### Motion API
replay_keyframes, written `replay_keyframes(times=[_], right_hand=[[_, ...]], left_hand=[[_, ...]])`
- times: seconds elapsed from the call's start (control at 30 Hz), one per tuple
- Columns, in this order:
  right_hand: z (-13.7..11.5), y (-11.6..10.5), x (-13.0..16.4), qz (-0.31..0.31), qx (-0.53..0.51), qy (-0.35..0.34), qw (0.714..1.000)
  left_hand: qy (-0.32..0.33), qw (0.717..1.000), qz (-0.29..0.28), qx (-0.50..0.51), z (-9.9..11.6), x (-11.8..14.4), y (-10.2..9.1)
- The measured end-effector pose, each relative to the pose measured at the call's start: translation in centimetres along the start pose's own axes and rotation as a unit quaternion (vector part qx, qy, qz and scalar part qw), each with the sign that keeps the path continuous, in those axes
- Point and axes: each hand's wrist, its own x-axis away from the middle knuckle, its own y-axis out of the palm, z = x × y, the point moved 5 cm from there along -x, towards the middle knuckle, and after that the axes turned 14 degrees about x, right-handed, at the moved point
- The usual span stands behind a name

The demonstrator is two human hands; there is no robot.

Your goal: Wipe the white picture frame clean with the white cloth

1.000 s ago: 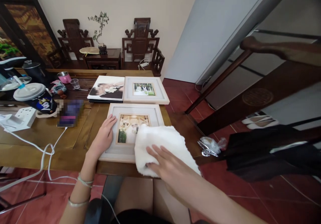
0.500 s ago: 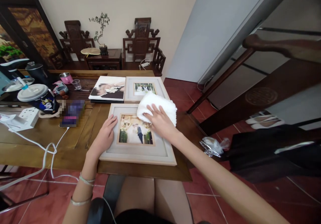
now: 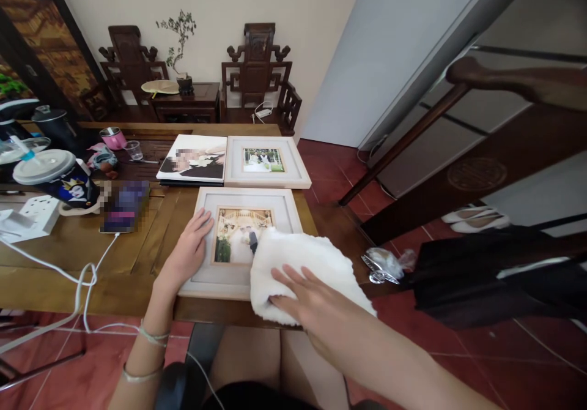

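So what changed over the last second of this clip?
The right hand slid the white towel from the near right corner of the nearest picture frame up to its far right corner, then back to the near right corner. The left hand stayed flat on the frame's left edge; the frame and the two pictures behind it did not move.

Right hand (image 3: 312, 303) is dragging the white cloth (image 3: 302, 269) back down the near picture frame (image 3: 238, 242), from its far right corner half a second ago to the near right corner, now covering the photo's lower right part.
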Motion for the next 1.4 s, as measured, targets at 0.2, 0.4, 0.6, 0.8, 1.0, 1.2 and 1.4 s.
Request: replay_keyframes(times=[0.2,0.4,0.6,0.8,1.0,1.2,1.4], right_hand=[[5.0,1.9,-4.6,0.060,0.002,0.086,0.995],[8.5,3.2,-7.0,0.135,0.042,0.120,0.983],[4.4,2.2,-3.5,0.042,0.044,0.061,0.996],[0.7,0.3,-0.2,0.003,-0.027,0.004,1.000],[4.9,2.2,-4.7,0.095,-0.015,0.074,0.993],[9.1,3.1,-9.3,0.144,0.078,0.139,0.977],[5.9,2.1,-6.8,0.050,0.049,0.064,0.995]], left_hand=[[0.004,1.000,-0.004,0.024,0.5,0.1,0.0],[0.015,1.000,0.001,0.019,0.4,0.1,0.0],[-0.007,1.000,0.016,0.011,0.0,0.0,0.3],[-0.027,1.000,0.014,-0.001,-0.3,0.1,0.4],[-0.019,1.000,-0.002,0.002,-0.1,0.1,0.2],[-0.006,1.000,0.010,0.001,-0.2,0.2,0.1],[-0.002,1.000,0.030,-0.005,-0.2,0.1,0.3]])
